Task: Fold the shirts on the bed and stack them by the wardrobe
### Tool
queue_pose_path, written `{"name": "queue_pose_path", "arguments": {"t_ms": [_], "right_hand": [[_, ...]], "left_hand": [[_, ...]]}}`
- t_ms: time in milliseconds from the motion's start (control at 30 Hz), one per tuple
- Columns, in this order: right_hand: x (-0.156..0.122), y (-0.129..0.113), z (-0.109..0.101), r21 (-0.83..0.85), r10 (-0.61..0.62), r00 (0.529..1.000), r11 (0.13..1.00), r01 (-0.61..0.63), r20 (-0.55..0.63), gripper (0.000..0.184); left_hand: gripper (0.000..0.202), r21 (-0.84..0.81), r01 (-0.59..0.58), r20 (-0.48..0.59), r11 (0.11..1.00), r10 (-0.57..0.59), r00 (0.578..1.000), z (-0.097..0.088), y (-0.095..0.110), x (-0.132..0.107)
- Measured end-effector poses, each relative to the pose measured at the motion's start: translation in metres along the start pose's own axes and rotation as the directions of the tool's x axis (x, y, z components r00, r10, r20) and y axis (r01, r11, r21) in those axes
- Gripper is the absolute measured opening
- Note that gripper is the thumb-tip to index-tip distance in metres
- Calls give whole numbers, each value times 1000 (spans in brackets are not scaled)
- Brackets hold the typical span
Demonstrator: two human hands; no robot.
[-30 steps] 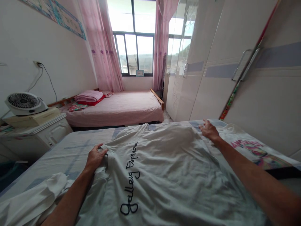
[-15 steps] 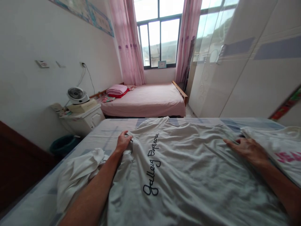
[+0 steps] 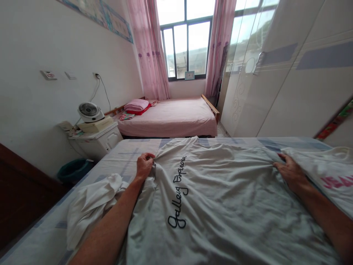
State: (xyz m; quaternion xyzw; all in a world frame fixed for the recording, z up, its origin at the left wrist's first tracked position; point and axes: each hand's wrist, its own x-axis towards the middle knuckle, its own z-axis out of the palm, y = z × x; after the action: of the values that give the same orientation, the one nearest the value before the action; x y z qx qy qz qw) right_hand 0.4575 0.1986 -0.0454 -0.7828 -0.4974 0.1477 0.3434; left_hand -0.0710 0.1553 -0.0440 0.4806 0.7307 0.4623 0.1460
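A pale grey-white T-shirt with black handwritten lettering lies spread over the near bed, its neckline toward the far edge. My left hand pinches the shirt at its left shoulder. On the opposite side, my right hand is closed on the shirt's right shoulder, and creases run across the chest between the two hands. A crumpled white cloth lies left of the shirt, beside my left forearm. To the right is another white garment with pink letters, partly behind my right arm.
The near bed's patterned sheet shows around the clothes. Beyond it stands a pink-covered bed under a window. At left are a white cabinet with a fan and a dark green bin. A white wardrobe lines the right.
My right hand has moved outward to the right and closed on the shirt's right shoulder. The fabric across the chest is pulled tauter. My left hand keeps its hold on the left shoulder.
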Motion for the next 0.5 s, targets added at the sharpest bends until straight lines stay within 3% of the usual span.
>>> {"name": "queue_pose_path", "arguments": {"t_ms": [100, 267, 400, 500], "right_hand": [[0, -1, 1, -20, 58, 998, 998, -58, 24, 62], [2, -2, 3, -122, -12, 999, 992, 16, 31, 61], [6, 3, 4, -172, -28, 998, 984, 38, 59, 60], [10, 9, 6, -193, -63, 996, 978, 75, 65, 57]], "left_hand": [[25, 55, -17, 2, 998, 17, 1000, -1, 0, -2], [39, 202, -26, 41, 979, 18, 999, -4, 3, 1], [35, 361, -28, 136, 932, -23, 990, -4, 20, 25], [28, 456, -32, 198, 890, -67, 978, 8, 36, 48]]}}
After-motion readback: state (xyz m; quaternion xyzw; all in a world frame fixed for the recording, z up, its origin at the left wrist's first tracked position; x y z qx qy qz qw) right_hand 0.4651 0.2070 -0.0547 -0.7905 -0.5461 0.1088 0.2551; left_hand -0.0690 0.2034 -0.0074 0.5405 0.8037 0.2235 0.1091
